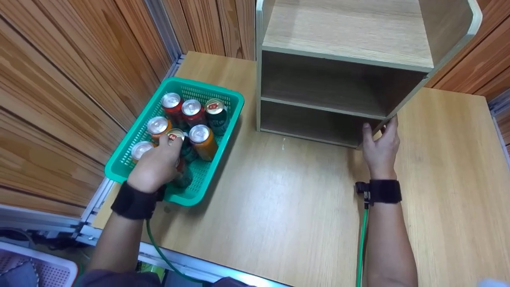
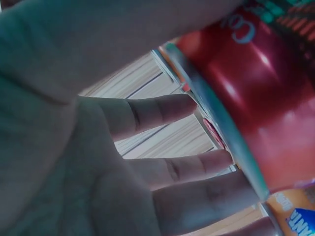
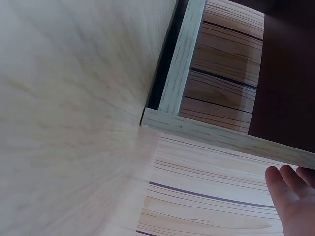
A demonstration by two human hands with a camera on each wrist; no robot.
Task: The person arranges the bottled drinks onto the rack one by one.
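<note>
**Cans in a basket, shelf steadied by the other hand**

Wood panelling closes the corner behind a pale wooden table [image 1: 279, 199]. On it, at the left, stands a green basket [image 1: 235, 99] with upright drink cans; at the back stands an open shelf [image 1: 342, 36] whose compartments show nothing inside.

The left hand [image 1: 155, 167] is down in the basket, with its fingers around the top of one can [image 1: 174, 135] in the middle of the near row. In the left wrist view the fingers [image 2: 162, 110] curl along a red can body [image 2: 256, 98], so I judge it a grip. The right hand [image 1: 380, 145] holds the lower right corner of the shelf, thumb on the front edge.

The can is probably full, so rather heavy for its size, stiff, smooth and maybe slippery. Its neighbours stand close, so there is little room for the fingers lower down. A hold around the rim from above looks the safest, lifting straight up.
</note>
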